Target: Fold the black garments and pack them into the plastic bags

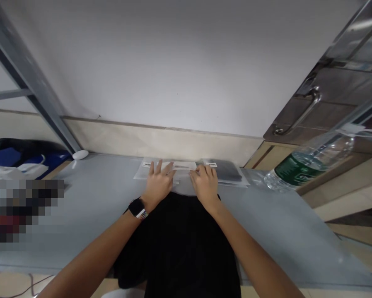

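Note:
My left hand (159,182), with a watch (136,207) on its wrist, is at the back of the table with its outer fingers spread. Its thumb and index finger meet one end of a thin white strip (185,165). The curled fingers of my right hand (205,182) pinch the strip's other end. Flat clear plastic bags with small labels lie beside and partly under the hands: a left bag (139,173) and a right bag (231,171) holding dark cloth. Black fabric (186,244) spreads between my forearms; whether it is worn or lying there I cannot tell.
The grey table (89,198) meets a white wall (161,62). A tilted water bottle (300,169) with a green label is at the right. At the back left sits a white oval object (80,155) by a metal post (46,91). A blurred patch covers things at the left edge.

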`<state>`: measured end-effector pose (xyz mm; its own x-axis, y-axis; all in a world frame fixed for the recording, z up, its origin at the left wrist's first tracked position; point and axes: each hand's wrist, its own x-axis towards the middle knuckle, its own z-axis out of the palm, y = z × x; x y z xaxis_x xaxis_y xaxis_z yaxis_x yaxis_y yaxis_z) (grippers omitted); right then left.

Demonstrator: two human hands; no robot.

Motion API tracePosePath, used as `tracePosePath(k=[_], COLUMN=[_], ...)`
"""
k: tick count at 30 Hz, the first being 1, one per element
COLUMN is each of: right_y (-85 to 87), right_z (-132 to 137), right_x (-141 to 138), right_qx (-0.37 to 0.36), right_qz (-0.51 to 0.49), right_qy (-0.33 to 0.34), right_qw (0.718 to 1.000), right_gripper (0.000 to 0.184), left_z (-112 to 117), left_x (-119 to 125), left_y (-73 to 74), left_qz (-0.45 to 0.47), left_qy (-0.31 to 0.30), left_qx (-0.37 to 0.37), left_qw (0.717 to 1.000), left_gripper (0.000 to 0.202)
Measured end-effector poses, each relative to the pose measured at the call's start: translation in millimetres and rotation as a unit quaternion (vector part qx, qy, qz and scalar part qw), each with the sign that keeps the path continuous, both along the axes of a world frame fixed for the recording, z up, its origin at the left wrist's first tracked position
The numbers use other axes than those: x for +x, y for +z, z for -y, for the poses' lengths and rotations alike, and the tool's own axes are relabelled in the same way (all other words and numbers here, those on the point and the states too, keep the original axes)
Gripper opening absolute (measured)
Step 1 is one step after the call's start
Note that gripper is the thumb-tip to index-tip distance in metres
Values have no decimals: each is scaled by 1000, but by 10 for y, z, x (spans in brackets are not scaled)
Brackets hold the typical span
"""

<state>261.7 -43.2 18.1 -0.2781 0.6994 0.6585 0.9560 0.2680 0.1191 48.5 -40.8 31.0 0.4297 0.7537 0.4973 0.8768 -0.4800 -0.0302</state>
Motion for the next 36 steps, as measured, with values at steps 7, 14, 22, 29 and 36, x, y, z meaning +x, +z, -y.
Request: tracePosePath(k=[7,14,22,29,36], right_y=[-69,-74,-72,-56,27], right_z=[12,10,31,-14,307], right_x=[-42,-82,-114,-53,34], right_qx=[-5,-92,-83,-121,-116], right_qz=[-24,-75,-60,-64,-136], right_qy=[-13,-37,-34,43,82], right_qw=[1000,992,994,990,980], right_gripper=[33,55,49,24,27], left_z=[-96,-182,-151,-147,288], left_x=[12,-12,1,-85,-714], left_y=[-56,-42,-63,44,551], left_qz=[49,45,64,60,127], left_qy=[21,39,43,1,-112], left_qx=[1,16,-1,-69,-193], left_qw=[999,998,997,996,967], left_gripper=[35,30,31,26,26])
